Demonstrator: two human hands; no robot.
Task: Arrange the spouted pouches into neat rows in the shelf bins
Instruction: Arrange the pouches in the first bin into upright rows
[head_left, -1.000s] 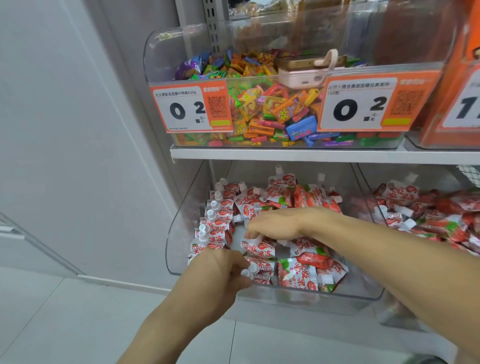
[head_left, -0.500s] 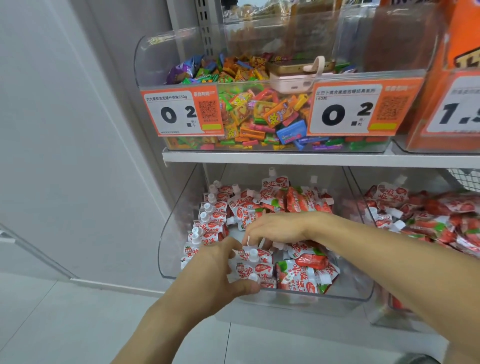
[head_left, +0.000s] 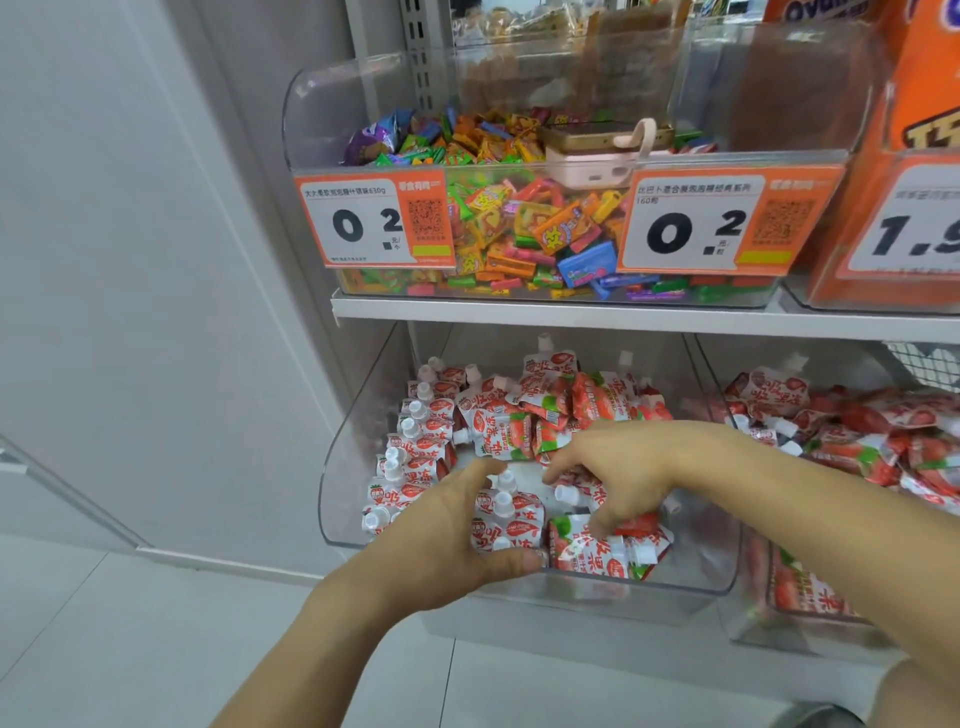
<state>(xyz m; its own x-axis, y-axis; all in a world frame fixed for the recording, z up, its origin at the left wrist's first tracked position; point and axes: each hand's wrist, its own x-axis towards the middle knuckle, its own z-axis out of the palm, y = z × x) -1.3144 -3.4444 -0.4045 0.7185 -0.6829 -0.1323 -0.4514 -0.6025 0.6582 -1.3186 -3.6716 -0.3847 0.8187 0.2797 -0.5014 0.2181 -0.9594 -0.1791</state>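
Left hand (head_left: 441, 540) grasps a small stack of red-and-white strawberry-print spouted pouches (head_left: 506, 527) upright at the front of the clear plastic shelf bin (head_left: 353, 447) — right hand (head_left: 618, 470), fingers curled, pinches a neighbouring loose pouch (head_left: 631, 527).

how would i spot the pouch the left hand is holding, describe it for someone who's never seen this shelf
Find the clear lower bin under the shelf of loose candy. Near its front wall, the left hand grips a small stack of strawberry pouches between thumb and fingers. Unlike the tumbled pouches beside it, this stack stands upright, white caps pointing up.
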